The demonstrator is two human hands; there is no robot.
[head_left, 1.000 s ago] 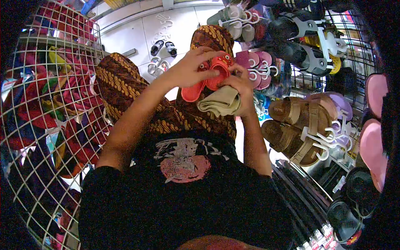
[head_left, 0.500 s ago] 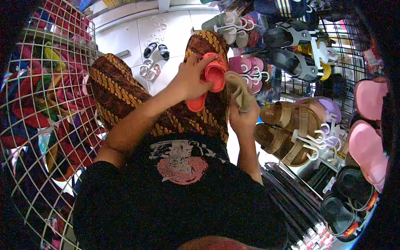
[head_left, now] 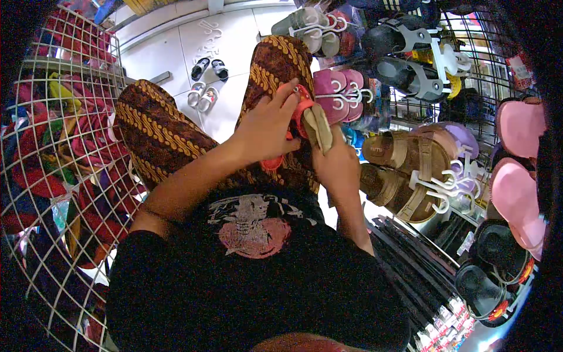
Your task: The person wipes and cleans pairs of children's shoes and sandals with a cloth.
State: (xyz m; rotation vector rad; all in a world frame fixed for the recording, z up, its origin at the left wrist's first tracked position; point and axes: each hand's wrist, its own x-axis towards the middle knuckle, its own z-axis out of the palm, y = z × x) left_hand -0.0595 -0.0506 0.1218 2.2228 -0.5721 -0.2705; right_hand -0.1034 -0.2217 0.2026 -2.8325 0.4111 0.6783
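My left hand (head_left: 267,126) is closed around a small red clog (head_left: 304,104), held over my patterned trouser leg. Part of the clog's sole end shows below the fingers. Pinched in my right hand (head_left: 339,167) is a folded beige cloth (head_left: 318,130), which lies against the clog's opening and covers part of it. Both hands are close together above my right thigh.
Brown sandals (head_left: 404,152) on white hangers are right of my right hand, with pink sandals (head_left: 516,193) farther right. Two small pairs, black sandals (head_left: 210,70) and white sandals (head_left: 203,97), lie on the tiled floor. A wire basket (head_left: 64,176) of colourful footwear stands left.
The beige cloth has moved left, from beside the clog to its opening. The clog is turned and now more hidden by my hands. The view has shifted slightly.
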